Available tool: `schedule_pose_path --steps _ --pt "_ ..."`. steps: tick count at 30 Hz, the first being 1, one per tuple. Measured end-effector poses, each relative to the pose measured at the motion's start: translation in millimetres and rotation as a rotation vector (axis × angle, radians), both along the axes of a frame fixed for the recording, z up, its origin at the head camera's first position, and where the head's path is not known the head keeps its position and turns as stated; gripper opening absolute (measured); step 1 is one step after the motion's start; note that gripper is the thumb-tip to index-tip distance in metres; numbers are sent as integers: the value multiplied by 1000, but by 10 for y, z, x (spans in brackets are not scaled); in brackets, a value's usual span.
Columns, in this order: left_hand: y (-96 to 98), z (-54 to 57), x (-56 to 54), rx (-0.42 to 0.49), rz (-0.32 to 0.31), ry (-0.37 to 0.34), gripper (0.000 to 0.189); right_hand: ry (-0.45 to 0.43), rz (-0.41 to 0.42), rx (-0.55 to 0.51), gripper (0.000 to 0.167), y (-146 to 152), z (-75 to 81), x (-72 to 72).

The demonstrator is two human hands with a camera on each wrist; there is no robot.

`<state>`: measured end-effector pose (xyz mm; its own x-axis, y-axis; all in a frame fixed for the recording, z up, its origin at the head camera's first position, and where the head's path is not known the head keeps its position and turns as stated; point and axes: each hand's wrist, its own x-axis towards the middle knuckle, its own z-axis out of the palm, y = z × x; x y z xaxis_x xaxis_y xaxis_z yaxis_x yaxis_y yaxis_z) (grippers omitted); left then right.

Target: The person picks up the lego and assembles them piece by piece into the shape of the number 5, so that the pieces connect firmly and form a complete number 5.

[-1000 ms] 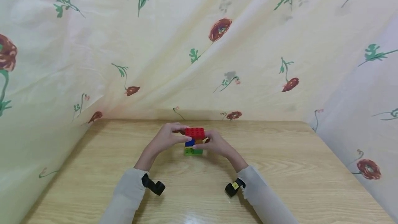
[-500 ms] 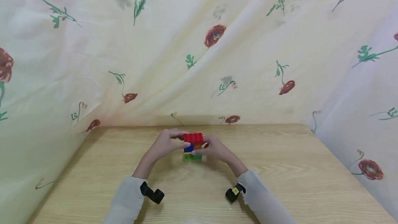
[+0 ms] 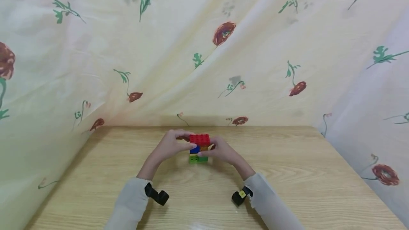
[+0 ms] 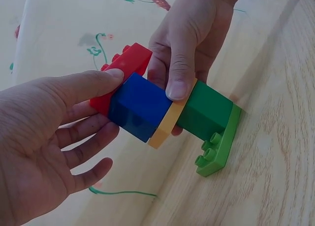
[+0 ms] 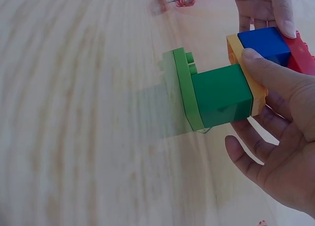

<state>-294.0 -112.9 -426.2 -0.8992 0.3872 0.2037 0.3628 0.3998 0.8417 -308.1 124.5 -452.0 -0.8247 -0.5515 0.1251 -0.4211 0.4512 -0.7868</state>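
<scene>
A stack of toy building bricks stands on the table between the two hands. From the bottom up it has a light green plate (image 4: pixel 221 154), a dark green brick (image 4: pixel 204 110), a thin yellow-orange brick (image 4: pixel 165 126), a blue brick (image 4: pixel 140 105) and a red brick (image 3: pixel 199 139) on top. My left hand (image 3: pixel 170 146) pinches the red brick, its thumb lying by the seam with the blue one. With thumb in front and fingers behind, my right hand (image 3: pixel 223 151) grips the yellow-orange brick from the other side. Studs show on one end of the light green plate.
The wooden table (image 3: pixel 287 173) reaches back to a flowered cloth (image 3: pixel 166 52), which hangs behind and along both sides. Black wrist cameras sit below the sleeves, one on the left (image 3: pixel 161 197) and one on the right (image 3: pixel 238 198).
The head view has shifted slightly down, then partly back. Both hands keep their hold, and the stack stays in place.
</scene>
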Motion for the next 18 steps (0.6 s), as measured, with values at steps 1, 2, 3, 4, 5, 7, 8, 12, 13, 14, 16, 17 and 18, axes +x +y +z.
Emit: schedule_pose_path --steps 1,2,3,4,5,7,8,12,13,14,16,17,18 --pt "0 -7 -1 4 -3 0 33 -1 1 -3 26 2 -2 5" --pt "0 -13 -2 8 -6 0 33 -2 1 -5 26 2 -3 10" --pt "-1 -19 -4 14 -10 -3 33 -2 0 -5 25 4 -5 14" --pt "0 -26 -7 20 -17 -6 32 -4 -1 -2 25 6 -8 17" --pt "0 -31 -9 26 -24 -10 32 -6 -2 1 25 9 -11 20" --pt "-1 -38 -15 37 -38 -18 32 -9 0 6 25 16 -18 20" --pt "-1 -39 -19 40 -47 -16 32 -11 -1 9 25 17 -21 16" --pt "-14 -38 -37 41 -56 -8 32 -5 -1 20 27 18 -23 -11" --pt "-20 -37 -42 39 -57 -5 32 -3 0 24 28 16 -20 -18" --pt "-27 -35 -45 37 -57 -5 33 -2 -2 29 28 13 -16 -25" --pt "-38 -30 -52 34 -60 -7 33 0 0 34 30 10 -8 -32" --pt "-42 -25 -55 33 -64 -6 33 0 -1 32 30 10 -4 -35" --pt "-45 -18 -58 32 -67 -3 33 1 -2 31 30 8 1 -37"
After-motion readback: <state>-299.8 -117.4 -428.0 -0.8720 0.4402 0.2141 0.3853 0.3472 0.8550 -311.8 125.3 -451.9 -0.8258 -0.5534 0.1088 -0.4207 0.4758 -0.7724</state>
